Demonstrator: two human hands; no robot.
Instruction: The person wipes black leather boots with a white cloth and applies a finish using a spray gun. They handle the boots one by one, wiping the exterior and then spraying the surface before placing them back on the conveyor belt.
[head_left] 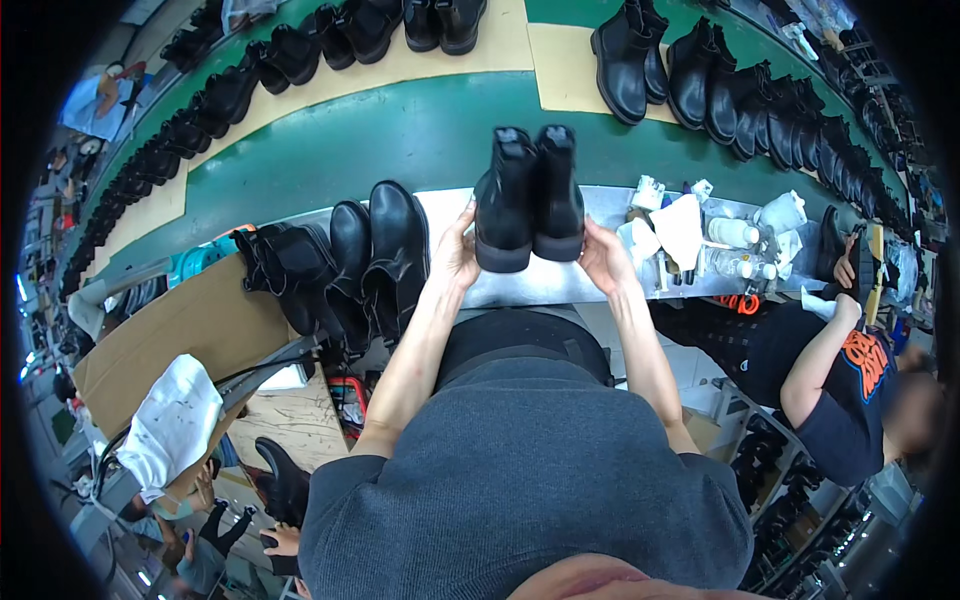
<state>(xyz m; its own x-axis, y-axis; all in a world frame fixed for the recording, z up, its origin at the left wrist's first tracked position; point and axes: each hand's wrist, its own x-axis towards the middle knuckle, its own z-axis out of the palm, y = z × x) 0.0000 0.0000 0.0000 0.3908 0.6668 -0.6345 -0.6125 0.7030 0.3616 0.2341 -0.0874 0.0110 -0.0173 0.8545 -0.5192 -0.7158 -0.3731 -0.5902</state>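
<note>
A pair of black ankle boots is held up side by side over the metal ledge, heels turned toward me. My left hand (458, 250) grips the left boot (504, 210) from its outer side. On the other side my right hand (606, 258) closes on the right boot (558, 205) near its sole. The fingertips of both hands are partly hidden by the boots. To the left of my left hand, several more black boots (395, 235) lie on the near edge of the bench.
Across the green bench (390, 135), rows of black boots (620, 70) stand on tan strips. Right of my hands, plastic bottles (735, 232) and white cloths (680, 230) lie on the metal ledge. A co-worker (820, 380) is at the right; a cardboard sheet (185, 345) leans at the left.
</note>
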